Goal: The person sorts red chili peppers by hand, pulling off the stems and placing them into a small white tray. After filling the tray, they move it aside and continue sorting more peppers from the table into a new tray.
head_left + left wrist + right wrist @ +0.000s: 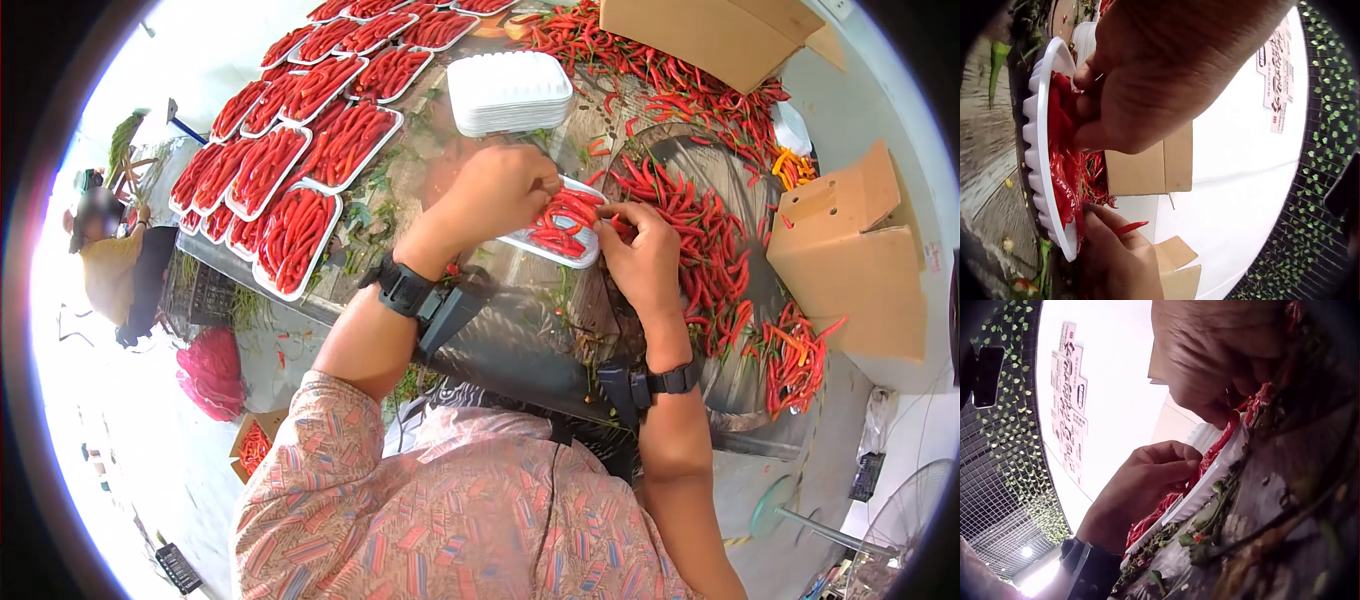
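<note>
A white ribbed foam tray [548, 255] lies on the table in front of me, partly filled with red chili peppers [560, 225]. My left hand [505, 190] bends over its far left side, and in the right wrist view the left thumb and forefinger [1186, 472] pinch at a red chili inside it. At the right rim, my right hand [645, 255] pinches a red chili between thumb and fingers. A chili tip [1132, 228] sticks out beside the right hand in the left wrist view. The palms hide part of the tray's contents.
Filled chili trays [300, 240] are stacked at the left. A stack of white trays [510, 85] stands behind the work. Loose chilies [715, 260] heap along the right, beside cardboard boxes [850, 255]. Green stem scraps litter the table. Another person [110, 265] is at far left.
</note>
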`<state>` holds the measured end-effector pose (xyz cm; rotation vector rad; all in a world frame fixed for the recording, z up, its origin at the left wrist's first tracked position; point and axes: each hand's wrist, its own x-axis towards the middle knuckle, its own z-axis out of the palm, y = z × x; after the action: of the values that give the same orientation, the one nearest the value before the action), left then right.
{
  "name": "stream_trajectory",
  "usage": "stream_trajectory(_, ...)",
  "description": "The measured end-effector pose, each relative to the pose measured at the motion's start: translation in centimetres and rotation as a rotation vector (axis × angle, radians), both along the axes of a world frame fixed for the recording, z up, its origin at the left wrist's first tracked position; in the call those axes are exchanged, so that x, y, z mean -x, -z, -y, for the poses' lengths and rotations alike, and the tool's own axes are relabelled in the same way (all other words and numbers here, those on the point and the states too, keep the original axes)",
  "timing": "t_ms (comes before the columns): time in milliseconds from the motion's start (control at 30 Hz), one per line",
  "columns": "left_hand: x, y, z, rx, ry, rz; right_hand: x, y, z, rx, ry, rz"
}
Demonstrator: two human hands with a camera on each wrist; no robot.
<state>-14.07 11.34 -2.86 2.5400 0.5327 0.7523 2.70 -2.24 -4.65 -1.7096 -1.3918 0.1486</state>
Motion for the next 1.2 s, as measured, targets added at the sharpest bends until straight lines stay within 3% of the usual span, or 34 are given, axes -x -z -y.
stream_trajectory(133, 0.0, -0.3, 0.4, 0.031, -0.029, 0.048, -0.6, 0.0, 0.3, 0.029, 0.004, -0.206)
stream_trajectory(200, 0.1, -1.3, 0.9, 0.070, -0.025, 0.043, -1.0, -1.1, 0.9, 0.044, -0.280, -0.884)
stream_trajectory(267, 0.2, -2.3, 1.8, 0.107, -0.021, 0.038, 0.2, -2.2, 1.0, 0.035, -0.281, -0.953)
stream_trajectory(333, 0.0, -2.9, 2.8, 0.345, 0.046, 0.117, 1.0, -2.6, 0.9, -0.012, -0.357, -1.054)
stream_trajectory(433, -0.6, -2.7, 3.6, 0.551, 0.104, 0.203, 1.8, -2.6, 1.0, -0.027, -0.436, -1.107)
stream_trajectory(533, -1.1, -1.5, 3.4, 0.617, 0.192, 0.249, 2.1, -2.5, 0.9, -0.043, -0.470, -1.088)
stream_trajectory(667, -1.4, -1.1, 3.6, 0.592, 0.158, 0.250, 2.3, -1.6, 0.5, -0.103, -0.525, -1.119)
stream_trajectory(867, -1.1, -2.2, 4.2, 0.796, 0.178, 0.223, 2.2, -1.7, 0.7, -0.120, -0.535, -1.220)
stream_trajectory(967, -0.4, -2.5, 3.0, 0.805, 0.155, 0.164, 1.4, -2.3, 0.9, -0.136, -0.483, -1.194)
stream_trajectory(1033, 0.4, -3.2, 2.2, 0.574, 0.055, 0.110, 0.7, -2.2, 1.0, -0.208, -0.287, -1.142)
stream_trajectory(1067, 0.8, -3.0, 1.4, 0.574, 0.057, 0.106, 0.4, -2.2, 1.0, -0.210, -0.284, -1.144)
stream_trajectory(1133, 1.6, -2.6, 0.1, 0.557, -0.008, 0.059, 0.1, -2.4, 0.9, -0.120, -0.045, -0.821)
stream_trajectory(1200, 2.3, -2.3, -0.5, 0.410, -0.006, 0.058, 0.1, -2.3, 1.0, -0.127, -0.001, -0.779)
